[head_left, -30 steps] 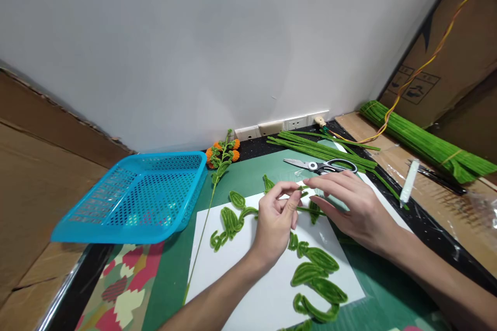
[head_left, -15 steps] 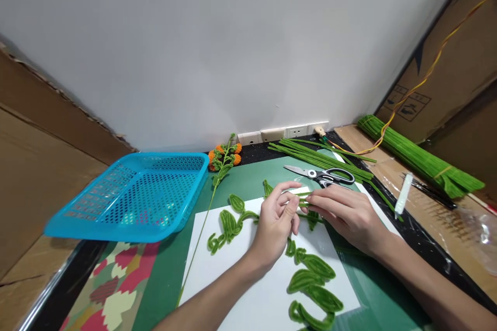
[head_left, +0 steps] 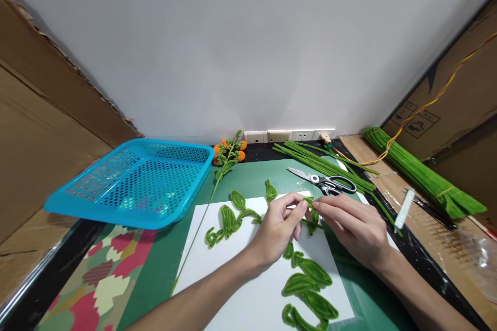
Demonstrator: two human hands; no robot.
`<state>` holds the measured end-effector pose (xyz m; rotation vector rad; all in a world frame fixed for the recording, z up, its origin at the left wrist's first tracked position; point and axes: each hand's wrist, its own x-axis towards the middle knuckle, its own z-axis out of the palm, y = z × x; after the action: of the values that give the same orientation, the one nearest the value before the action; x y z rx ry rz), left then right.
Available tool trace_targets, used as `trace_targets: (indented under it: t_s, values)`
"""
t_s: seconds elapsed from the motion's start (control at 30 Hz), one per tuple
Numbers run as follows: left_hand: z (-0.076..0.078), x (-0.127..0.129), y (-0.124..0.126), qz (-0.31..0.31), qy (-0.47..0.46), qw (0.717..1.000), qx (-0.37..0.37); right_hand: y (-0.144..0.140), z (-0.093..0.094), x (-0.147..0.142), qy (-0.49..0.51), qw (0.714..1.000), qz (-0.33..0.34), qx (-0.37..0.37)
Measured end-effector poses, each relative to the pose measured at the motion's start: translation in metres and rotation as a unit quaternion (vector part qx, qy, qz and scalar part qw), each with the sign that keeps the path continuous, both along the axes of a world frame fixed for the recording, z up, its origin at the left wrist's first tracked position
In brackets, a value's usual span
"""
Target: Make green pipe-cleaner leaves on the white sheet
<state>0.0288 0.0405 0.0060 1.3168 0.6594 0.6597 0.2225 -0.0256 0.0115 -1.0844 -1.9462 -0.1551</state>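
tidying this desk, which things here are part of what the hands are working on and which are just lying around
In hand:
left hand and right hand pinching a green pipe-cleaner piece
finished green leaves on the white sheet

Lying about:
blue basket
scissors
loose green stems
bundled stems
orange flower sprig

A small craft workstation, boxed in by cardboard walls [head_left: 34, 114] against a plain white wall. A green cutting mat [head_left: 248, 178] covers the black table, with a white sheet [head_left: 240, 289] on it as a work surface. Bundles of green pipe cleaners [head_left: 423, 178], scissors [head_left: 324, 182], a blue basket [head_left: 135, 181], finished leaf shapes [head_left: 306, 284] and an orange-flowered stem [head_left: 227, 158] point to handmade flower production. A socket strip [head_left: 287, 135] runs along the wall base.
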Motion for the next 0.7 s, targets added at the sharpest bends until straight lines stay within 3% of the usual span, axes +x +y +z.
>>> trace_targets:
  t_s: [0.2,0.53,0.7]
  values:
    - [0.0019,-0.0012,0.0006,-0.019,-0.013,1.0,-0.01,-0.0009,-0.003,0.003,-0.008,0.999,0.036,-0.004]
    - [0.0,-0.0006,0.0054,-0.024,-0.027,0.999,-0.035,0.0035,0.0003,-0.0028,0.002,1.0,0.0,-0.004]
    - [-0.0057,-0.0007,0.007,-0.021,-0.043,0.998,-0.048,0.0042,-0.0001,-0.0053,0.056,0.997,-0.014,-0.048]
